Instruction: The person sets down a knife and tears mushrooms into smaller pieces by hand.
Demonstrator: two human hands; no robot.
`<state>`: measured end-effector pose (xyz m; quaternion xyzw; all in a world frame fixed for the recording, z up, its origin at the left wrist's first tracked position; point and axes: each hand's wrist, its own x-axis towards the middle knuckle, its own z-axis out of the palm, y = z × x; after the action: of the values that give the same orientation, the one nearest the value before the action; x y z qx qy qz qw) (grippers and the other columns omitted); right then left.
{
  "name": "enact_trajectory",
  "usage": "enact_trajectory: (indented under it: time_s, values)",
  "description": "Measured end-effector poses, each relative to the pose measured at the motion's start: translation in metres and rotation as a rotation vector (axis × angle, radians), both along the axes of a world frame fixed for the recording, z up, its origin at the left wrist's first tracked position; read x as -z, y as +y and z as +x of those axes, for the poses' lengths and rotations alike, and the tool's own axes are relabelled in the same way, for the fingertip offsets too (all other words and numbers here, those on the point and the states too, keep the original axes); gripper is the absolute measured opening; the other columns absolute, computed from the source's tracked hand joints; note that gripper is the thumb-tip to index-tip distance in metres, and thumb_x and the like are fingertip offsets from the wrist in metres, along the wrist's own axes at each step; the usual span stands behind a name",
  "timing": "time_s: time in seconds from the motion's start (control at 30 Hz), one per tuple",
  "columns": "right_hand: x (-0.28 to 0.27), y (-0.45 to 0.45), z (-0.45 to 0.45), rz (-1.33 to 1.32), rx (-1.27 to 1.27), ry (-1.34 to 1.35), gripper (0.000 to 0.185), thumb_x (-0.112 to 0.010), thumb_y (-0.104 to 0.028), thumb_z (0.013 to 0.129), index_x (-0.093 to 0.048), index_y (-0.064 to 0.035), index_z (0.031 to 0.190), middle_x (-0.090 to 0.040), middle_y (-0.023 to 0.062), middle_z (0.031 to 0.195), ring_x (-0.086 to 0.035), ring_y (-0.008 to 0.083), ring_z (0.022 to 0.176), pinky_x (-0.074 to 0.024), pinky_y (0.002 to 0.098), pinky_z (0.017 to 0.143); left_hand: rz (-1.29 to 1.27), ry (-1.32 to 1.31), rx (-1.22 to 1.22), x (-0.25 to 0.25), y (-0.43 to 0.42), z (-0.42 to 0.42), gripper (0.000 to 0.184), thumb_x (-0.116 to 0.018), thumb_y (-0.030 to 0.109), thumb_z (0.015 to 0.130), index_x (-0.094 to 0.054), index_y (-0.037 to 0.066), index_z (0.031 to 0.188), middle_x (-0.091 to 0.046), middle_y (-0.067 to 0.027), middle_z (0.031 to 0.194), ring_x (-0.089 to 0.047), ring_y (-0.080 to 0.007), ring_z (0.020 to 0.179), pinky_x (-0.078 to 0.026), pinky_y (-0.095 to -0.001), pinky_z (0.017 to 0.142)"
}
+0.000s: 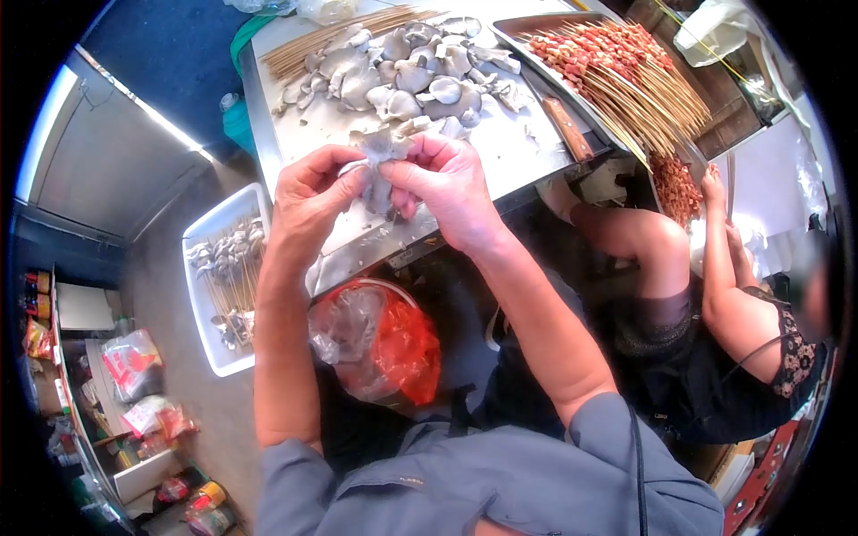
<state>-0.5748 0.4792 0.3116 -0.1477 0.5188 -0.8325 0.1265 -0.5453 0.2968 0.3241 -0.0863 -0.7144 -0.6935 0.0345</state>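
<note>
Both my hands grip one grey oyster mushroom (379, 179) over the near edge of the white table. My left hand (308, 196) pinches its left side between thumb and fingers. On its right side, the thumb and fingers of my right hand (451, 192) close on it too. Just beyond lies a pile of oyster mushrooms (393, 71), with a bundle of bamboo skewers (299, 55) behind it at the left. A knife with a wooden handle (567, 129) rests at the table's right edge.
A white tub (198, 304) of mushroom skewers stands low at my left. Below the table is a bucket with a red plastic bag (407, 348). A metal tray (511, 27) of meat skewers (617, 67) sits back right. Another person (751, 322) sits at my right beside chopped meat (677, 188).
</note>
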Motion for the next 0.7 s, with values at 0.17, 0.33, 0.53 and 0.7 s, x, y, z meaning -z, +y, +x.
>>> enact_trajectory:
  time_s: [0.17,0.33,0.53,0.7]
  values:
    - [-0.004,0.002,0.002,0.044,-0.008,0.06,0.015,-0.072,-0.011,0.086,-0.067,0.0012,0.093,-0.065,0.0032,0.077,-0.059,0.0061,0.059,-0.0487,0.02,0.048,0.035,-0.02,0.009,-0.002,0.003,0.002,0.017,-0.071,0.011,0.087,-0.067,0.001,0.101,-0.061,0.0016,0.079,-0.053,-0.0063,0.068,-0.042,-0.0206,0.061]
    - [-0.008,0.005,0.004,0.075,-0.025,0.078,0.013,-0.07,-0.008,0.086,-0.068,0.0008,0.096,-0.065,0.0028,0.074,-0.06,0.0058,0.058,-0.0501,0.0204,0.049,0.074,0.017,0.057,-0.002,0.003,0.004,0.017,-0.072,0.009,0.086,-0.067,0.0,0.1,-0.063,0.0012,0.086,-0.053,-0.0045,0.074,-0.041,-0.0191,0.064]
    - [-0.008,0.002,0.007,0.064,0.049,0.07,0.008,-0.067,-0.002,0.084,-0.067,0.0002,0.091,-0.065,0.0037,0.069,-0.059,0.008,0.053,-0.0498,0.0221,0.05,0.179,0.069,0.056,0.004,0.009,0.002,0.012,-0.07,0.005,0.084,-0.066,0.0,0.095,-0.064,-0.0006,0.086,-0.055,-0.0072,0.074,-0.044,-0.0213,0.064]
    - [-0.008,0.003,-0.002,-0.08,0.143,-0.019,0.004,-0.067,0.0,0.083,-0.066,-0.0012,0.086,-0.064,0.0046,0.069,-0.058,0.0111,0.051,-0.048,0.0243,0.049,0.307,0.037,-0.132,0.004,0.003,-0.002,0.011,-0.069,0.007,0.087,-0.066,0.001,0.095,-0.065,-0.0018,0.083,-0.057,-0.0077,0.069,-0.044,-0.0217,0.064]
